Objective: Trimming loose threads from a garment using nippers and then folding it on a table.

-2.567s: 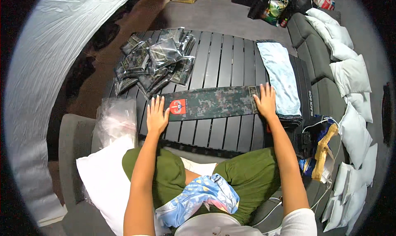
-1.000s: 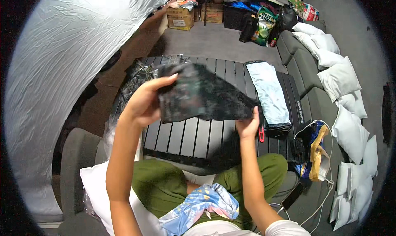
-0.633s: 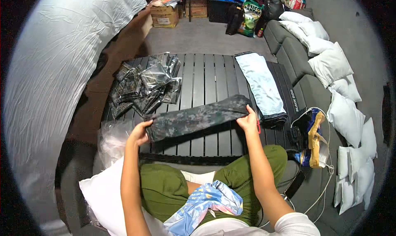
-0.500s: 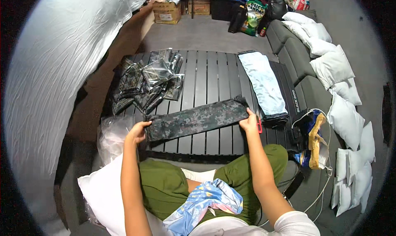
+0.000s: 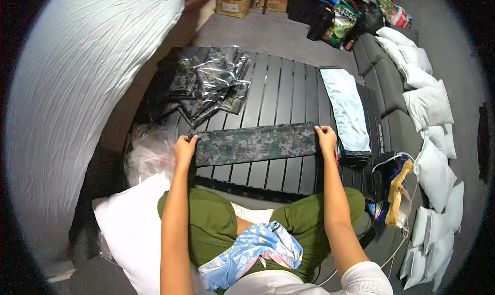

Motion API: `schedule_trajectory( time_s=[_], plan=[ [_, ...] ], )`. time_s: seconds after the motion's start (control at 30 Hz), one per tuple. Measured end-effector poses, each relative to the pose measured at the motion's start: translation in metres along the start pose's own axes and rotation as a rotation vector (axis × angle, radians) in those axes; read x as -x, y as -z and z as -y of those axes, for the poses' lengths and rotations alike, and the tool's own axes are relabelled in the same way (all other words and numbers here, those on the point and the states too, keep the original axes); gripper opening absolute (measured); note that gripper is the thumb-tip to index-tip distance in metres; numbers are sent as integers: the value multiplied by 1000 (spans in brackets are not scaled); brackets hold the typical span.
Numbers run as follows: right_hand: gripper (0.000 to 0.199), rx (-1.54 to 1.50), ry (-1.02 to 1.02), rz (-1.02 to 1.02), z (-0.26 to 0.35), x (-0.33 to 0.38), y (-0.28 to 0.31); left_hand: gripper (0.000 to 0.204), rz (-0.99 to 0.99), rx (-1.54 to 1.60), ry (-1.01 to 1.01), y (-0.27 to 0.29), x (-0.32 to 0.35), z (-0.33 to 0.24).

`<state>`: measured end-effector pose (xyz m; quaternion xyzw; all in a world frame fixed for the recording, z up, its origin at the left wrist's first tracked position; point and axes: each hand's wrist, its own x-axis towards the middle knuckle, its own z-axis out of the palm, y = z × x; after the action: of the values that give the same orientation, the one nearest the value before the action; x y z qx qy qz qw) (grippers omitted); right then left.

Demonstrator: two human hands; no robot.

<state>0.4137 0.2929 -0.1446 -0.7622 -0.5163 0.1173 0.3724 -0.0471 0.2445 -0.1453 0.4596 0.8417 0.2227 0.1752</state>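
Camo cloth (image 5: 256,144) lies lengthwise across tabletop (image 5: 289,91); left hand (image 5: 184,147) and right hand (image 5: 326,139) pinch opposite ends.

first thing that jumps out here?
The long camouflage cloth folded into a strip across the dark slatted table, left hand and right hand pressing its ends. Behind it at the left, a heap of clear-bagged camouflage packs; at the right, a pale blue folded stack.
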Motion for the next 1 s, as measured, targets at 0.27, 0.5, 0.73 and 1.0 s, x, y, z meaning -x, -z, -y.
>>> schedule_trajectory(
  time_s=[0.27, 0.5, 0.73, 1.0],
  plan=[
    [18, -357, 120, -1, 3, -7, -14, 36, -103, 55, 6, 3, 4, 8],
    [18, -245, 145, -31, 2, -7, -17, 26, -136, 247, 20, 4, 17, -5],
    [28, -43, 566, 16, 54, 22, -24, 30, -355, -107, -527, -5, 42, -40],
    [49, 543, 563, 157, 27, 23, -32, 51, -176, -352, -524, -37, 51, -24]
  ],
)
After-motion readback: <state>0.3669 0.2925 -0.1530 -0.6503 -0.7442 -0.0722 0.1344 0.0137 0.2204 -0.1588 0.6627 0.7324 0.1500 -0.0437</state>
